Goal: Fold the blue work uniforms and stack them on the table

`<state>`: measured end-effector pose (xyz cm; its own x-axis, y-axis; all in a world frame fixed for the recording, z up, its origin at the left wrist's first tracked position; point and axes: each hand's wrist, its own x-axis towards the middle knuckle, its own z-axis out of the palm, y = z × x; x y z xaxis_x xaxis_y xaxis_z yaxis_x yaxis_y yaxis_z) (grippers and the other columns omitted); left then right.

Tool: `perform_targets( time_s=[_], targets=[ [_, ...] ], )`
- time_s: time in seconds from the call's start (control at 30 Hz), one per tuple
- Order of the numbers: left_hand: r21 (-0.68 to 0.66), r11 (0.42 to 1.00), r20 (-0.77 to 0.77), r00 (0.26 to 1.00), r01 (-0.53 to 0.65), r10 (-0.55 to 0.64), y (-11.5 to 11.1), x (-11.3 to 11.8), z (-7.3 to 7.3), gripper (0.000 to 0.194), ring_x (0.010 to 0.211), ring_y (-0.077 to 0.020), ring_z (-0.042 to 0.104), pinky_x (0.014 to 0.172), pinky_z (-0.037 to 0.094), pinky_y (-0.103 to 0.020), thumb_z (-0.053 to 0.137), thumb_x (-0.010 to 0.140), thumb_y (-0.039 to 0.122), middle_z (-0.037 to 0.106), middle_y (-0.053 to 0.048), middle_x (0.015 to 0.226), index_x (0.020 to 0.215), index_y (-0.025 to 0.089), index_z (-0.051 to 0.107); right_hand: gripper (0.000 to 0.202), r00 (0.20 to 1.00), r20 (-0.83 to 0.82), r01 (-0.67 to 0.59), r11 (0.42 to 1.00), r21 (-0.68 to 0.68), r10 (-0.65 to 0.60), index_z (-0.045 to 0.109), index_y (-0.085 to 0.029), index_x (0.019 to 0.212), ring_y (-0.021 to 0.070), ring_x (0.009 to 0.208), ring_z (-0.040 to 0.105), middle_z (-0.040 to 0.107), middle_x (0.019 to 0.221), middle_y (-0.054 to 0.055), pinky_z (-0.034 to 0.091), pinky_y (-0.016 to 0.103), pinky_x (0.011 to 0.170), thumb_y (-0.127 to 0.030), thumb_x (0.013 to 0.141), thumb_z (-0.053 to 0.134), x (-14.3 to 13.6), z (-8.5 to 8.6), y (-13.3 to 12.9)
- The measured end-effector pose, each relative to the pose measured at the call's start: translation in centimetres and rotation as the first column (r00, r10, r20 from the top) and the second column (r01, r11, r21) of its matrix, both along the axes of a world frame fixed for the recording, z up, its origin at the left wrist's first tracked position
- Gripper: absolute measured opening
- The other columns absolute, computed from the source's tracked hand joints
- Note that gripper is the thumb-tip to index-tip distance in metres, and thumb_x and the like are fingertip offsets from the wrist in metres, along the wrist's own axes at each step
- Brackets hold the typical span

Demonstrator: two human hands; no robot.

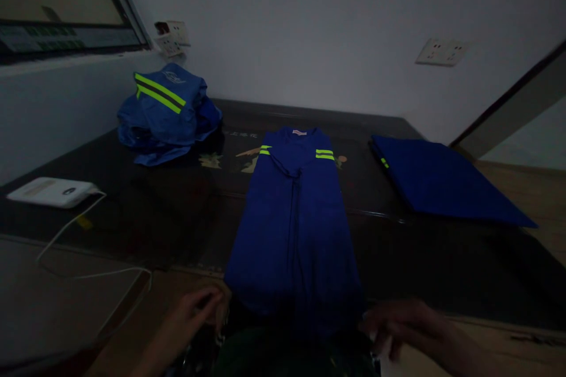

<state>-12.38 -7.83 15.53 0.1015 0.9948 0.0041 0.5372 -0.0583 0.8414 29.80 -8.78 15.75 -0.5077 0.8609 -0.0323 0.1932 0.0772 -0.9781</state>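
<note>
A long, narrow-folded blue smock (296, 218) lies on the dark table, its collar with a pale label at the far end. Short yellow-green reflective stripes cross both sides near the top, and thin dark ties run down its middle. The near end reaches the table's front edge, where deep shadow hides its hem. My left hand (201, 312) is closed at the near left corner of the smock. At the near right corner, my right hand (409, 324) has its fingers curled in against the cloth. The dim light blurs both grips.
A crumpled heap of blue clothing (165, 109) with yellow-green stripes sits at the back left. Another blue folded garment (446, 179) lies flat on the right of the table (177, 218). At left rests a white phone-like device (53, 191); its white cable (66, 227) hangs over the front edge.
</note>
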Motion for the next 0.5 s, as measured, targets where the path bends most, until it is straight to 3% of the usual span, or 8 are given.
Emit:
perform_targets(
  time_s=[0.07,0.13,0.23,0.33,0.43,0.5],
  targets=[
    [0.058,0.988,0.073,0.988,-0.143,0.139,0.6,-0.5,-1.6,0.038,0.082,-0.0225,0.068,0.075,0.054,-0.029,0.063,0.075,0.057,0.074,-0.003,0.083,0.085,0.022,0.073,0.041,0.998,0.040,0.054,0.995,-0.086,-0.051,0.077,-0.024,0.093,0.0265,0.075,0.070,0.074,0.090,0.012,0.057,0.037,0.063,-0.056,0.084,0.054,0.2,-4.0,-1.7],
    [0.090,0.976,0.146,0.972,-0.200,0.186,1.1,-0.1,-3.0,0.045,0.100,-0.0278,0.066,0.092,0.050,-0.037,0.070,0.067,0.057,0.074,-0.006,0.100,0.094,0.021,0.073,0.042,0.960,0.039,0.279,0.960,-0.038,-0.277,0.077,-0.024,0.091,0.0291,0.081,0.070,0.074,0.091,0.012,0.057,0.040,0.069,-0.060,0.076,0.062,-0.4,-7.6,-1.7],
    [0.081,0.985,0.266,0.956,-0.150,0.124,1.6,1.6,-4.2,0.059,0.115,-0.0325,0.059,0.104,0.042,-0.044,0.079,0.055,0.057,0.069,-0.011,0.114,0.098,0.018,0.071,0.049,0.800,-0.102,0.597,0.801,0.049,-0.591,0.074,-0.025,0.100,0.0320,0.101,0.066,0.072,0.106,0.011,0.053,0.046,0.088,-0.060,0.066,0.072,-1.9,-11.4,-0.6],
    [0.038,0.997,0.369,0.928,-0.067,0.049,1.6,3.1,-4.9,0.068,0.116,-0.0331,0.058,0.104,0.042,-0.046,0.081,0.050,0.058,0.068,-0.014,0.116,0.102,0.016,0.069,0.059,0.716,-0.181,0.690,0.723,0.032,-0.674,0.070,-0.024,0.109,0.0336,0.115,0.059,0.068,0.118,0.011,0.043,0.052,0.102,-0.058,0.061,0.076,-3.7,-13.4,0.1],
    [0.002,0.998,0.418,0.907,-0.060,0.054,0.8,3.5,-5.4,0.072,0.116,-0.0326,0.059,0.103,0.043,-0.046,0.081,0.051,0.059,0.069,-0.013,0.115,0.107,0.016,0.067,0.061,0.677,-0.206,0.714,0.698,-0.049,-0.707,0.070,-0.024,0.108,0.0338,0.123,0.053,0.065,0.123,0.010,0.038,0.053,0.106,-0.059,0.059,0.077,-5.2,-14.0,0.0],
    [-0.028,0.995,0.439,0.893,-0.092,0.095,0.1,3.1,-5.9,0.073,0.117,-0.0327,0.058,0.102,0.045,-0.046,0.080,0.054,0.060,0.069,-0.012,0.116,0.110,0.016,0.066,0.058,0.674,-0.269,0.691,0.716,-0.098,-0.688,0.067,-0.025,0.112,0.0315,0.124,0.052,0.064,0.126,0.008,0.039,0.050,0.106,-0.058,0.065,0.074,-6.2,-14.0,-0.4]
  ],
)
